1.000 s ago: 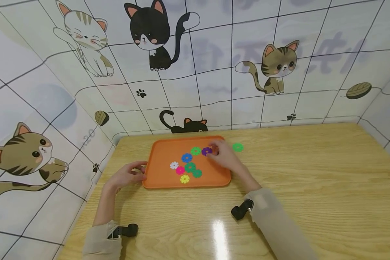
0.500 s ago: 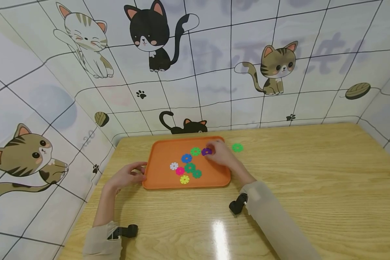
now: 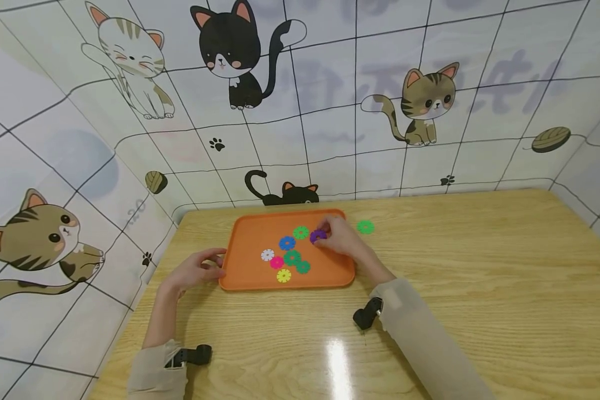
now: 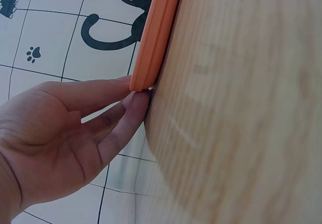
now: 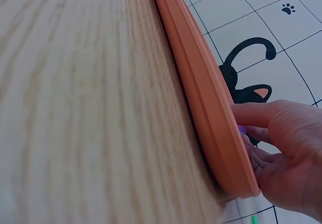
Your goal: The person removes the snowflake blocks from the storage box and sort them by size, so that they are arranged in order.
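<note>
An orange tray (image 3: 250,230) lies on the table, bearing notched plastic snowflake discs. At its left edge my left hand (image 3: 195,270) holds the rim between thumb and fingers; the left wrist view shows the fingertips right at the tray's rim. My right hand (image 3: 344,238) reaches over the tray's right side and pinches a purple snowflake disc (image 3: 316,237), partly covered by the fingers. To the left of it are a light green disc (image 3: 301,233) and a blue disc (image 3: 287,243). In the right wrist view the tray's wall hides most of the fingertips.
Nearer me on the tray sit a white disc (image 3: 267,255), a pink disc (image 3: 277,263), a yellow disc (image 3: 284,275) and two dark green discs (image 3: 292,258) that overlap. Another light green disc (image 3: 365,227) lies on the wooden table (image 3: 460,289) right of the tray.
My right hand's fingers have drawn together on the purple disc, which has shifted slightly toward me. The right forearm has moved a little forward and left. My left hand stays at the tray's edge.
</note>
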Demonstrator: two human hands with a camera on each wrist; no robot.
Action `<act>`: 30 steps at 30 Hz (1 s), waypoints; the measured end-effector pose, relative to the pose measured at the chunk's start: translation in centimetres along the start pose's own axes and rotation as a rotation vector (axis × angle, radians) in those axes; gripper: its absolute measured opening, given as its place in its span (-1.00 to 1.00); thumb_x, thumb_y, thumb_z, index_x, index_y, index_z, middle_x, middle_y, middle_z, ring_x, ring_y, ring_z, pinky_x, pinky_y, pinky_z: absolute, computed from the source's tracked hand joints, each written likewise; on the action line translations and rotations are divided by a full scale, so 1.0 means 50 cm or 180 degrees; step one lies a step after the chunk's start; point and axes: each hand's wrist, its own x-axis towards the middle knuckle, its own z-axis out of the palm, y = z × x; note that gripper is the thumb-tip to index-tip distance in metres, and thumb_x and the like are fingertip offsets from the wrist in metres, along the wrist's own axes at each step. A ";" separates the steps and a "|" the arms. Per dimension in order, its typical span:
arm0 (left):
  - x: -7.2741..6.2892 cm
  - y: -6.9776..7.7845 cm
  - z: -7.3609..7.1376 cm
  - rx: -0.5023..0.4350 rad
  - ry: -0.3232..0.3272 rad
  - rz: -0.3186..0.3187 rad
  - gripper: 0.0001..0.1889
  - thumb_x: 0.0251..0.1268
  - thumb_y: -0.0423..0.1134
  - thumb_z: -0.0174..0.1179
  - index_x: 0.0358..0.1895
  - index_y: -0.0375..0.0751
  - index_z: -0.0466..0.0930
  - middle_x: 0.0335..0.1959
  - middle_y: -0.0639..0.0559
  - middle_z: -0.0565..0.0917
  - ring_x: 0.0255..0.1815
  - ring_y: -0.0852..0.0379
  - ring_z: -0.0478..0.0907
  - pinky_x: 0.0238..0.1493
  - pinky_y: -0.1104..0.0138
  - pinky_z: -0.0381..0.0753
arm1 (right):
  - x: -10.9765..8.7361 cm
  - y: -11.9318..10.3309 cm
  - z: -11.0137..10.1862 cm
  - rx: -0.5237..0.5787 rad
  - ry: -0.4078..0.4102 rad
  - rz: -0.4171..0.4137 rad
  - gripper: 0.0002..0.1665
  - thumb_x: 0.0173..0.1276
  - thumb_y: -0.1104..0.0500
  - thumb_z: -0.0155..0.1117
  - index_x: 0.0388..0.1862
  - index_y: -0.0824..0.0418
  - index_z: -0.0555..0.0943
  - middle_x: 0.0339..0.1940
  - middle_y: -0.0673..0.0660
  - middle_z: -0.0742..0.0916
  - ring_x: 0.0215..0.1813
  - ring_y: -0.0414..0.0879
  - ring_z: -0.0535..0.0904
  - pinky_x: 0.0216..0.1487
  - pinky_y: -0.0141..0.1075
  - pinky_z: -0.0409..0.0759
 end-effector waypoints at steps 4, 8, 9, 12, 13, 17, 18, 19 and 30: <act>0.000 -0.004 -0.001 -0.0009 0.0004 -0.0012 -0.33 0.40 -0.43 0.24 0.48 -0.55 0.16 0.09 -0.39 0.44 -0.07 -0.02 0.53 -0.02 0.29 0.65 | -0.005 0.000 -0.003 0.0099 -0.0010 0.0036 -0.56 0.29 0.26 0.49 0.07 0.31 0.52 -0.03 0.25 0.67 -0.03 0.08 0.61 0.02 -0.11 0.60; -0.001 -0.006 0.000 -0.0024 0.0018 -0.0038 -0.33 0.39 -0.43 0.25 0.48 -0.54 0.17 0.08 -0.38 0.44 -0.08 -0.03 0.51 -0.03 0.30 0.65 | -0.010 0.009 -0.004 0.0197 0.0060 -0.0072 -0.64 0.38 0.32 0.36 0.11 0.32 0.53 -0.07 0.26 0.69 -0.08 0.07 0.65 -0.04 -0.15 0.64; -0.001 -0.006 0.000 -0.0027 0.0019 -0.0041 -0.33 0.39 -0.42 0.25 0.48 -0.54 0.17 0.08 -0.37 0.44 -0.08 -0.03 0.51 -0.04 0.31 0.65 | -0.011 0.012 -0.005 0.0273 0.0083 -0.0107 -0.65 0.39 0.35 0.33 0.12 0.33 0.54 -0.10 0.27 0.69 -0.12 0.07 0.67 -0.08 -0.16 0.66; -0.001 -0.006 0.001 -0.0026 0.0030 -0.0046 -0.33 0.39 -0.42 0.25 0.47 -0.53 0.18 0.07 -0.37 0.45 -0.09 -0.03 0.51 -0.04 0.31 0.64 | -0.017 0.017 -0.008 0.0569 0.0102 -0.0196 -0.69 0.42 0.42 0.25 0.12 0.39 0.53 -0.16 0.30 0.68 -0.25 0.06 0.69 -0.22 -0.20 0.70; -0.002 -0.005 0.001 -0.0028 0.0030 -0.0045 -0.33 0.39 -0.42 0.25 0.47 -0.53 0.18 0.07 -0.37 0.45 -0.09 -0.03 0.51 -0.04 0.31 0.64 | -0.019 0.019 -0.010 0.0674 0.0097 -0.0204 -0.69 0.42 0.43 0.24 0.12 0.40 0.52 -0.16 0.31 0.68 -0.29 0.05 0.70 -0.26 -0.22 0.71; -0.001 -0.005 0.000 -0.0045 0.0014 -0.0027 -0.33 0.40 -0.43 0.24 0.48 -0.53 0.17 0.08 -0.38 0.44 -0.07 -0.04 0.52 -0.02 0.26 0.66 | -0.030 0.019 -0.020 0.0826 0.0122 -0.0238 -0.69 0.44 0.41 0.23 0.14 0.40 0.52 -0.14 0.33 0.68 -0.33 0.04 0.70 -0.34 -0.24 0.70; -0.001 -0.005 0.000 -0.0047 0.0011 -0.0022 -0.33 0.40 -0.43 0.24 0.48 -0.53 0.17 0.08 -0.38 0.44 -0.06 -0.05 0.52 -0.01 0.25 0.66 | -0.033 0.019 -0.023 0.0829 0.0136 -0.0243 -0.69 0.45 0.40 0.23 0.14 0.40 0.52 -0.13 0.34 0.69 -0.32 0.05 0.71 -0.34 -0.24 0.71; 0.000 -0.005 0.000 -0.0046 0.0012 -0.0022 -0.33 0.40 -0.43 0.23 0.48 -0.53 0.17 0.08 -0.38 0.44 -0.06 -0.05 0.51 0.00 0.24 0.66 | -0.036 0.018 -0.027 0.0835 0.0144 -0.0263 -0.69 0.45 0.40 0.23 0.14 0.41 0.51 -0.11 0.35 0.69 -0.31 0.07 0.71 -0.33 -0.23 0.71; 0.005 -0.015 -0.006 0.0004 0.0030 -0.0055 -0.33 0.40 -0.44 0.23 0.49 -0.51 0.18 0.07 -0.35 0.45 -0.06 -0.02 0.52 -0.02 0.29 0.66 | -0.061 0.035 -0.079 0.0956 0.0267 -0.0233 -0.65 0.44 0.43 0.20 0.18 0.40 0.51 -0.05 0.39 0.64 -0.18 0.19 0.68 -0.21 -0.13 0.73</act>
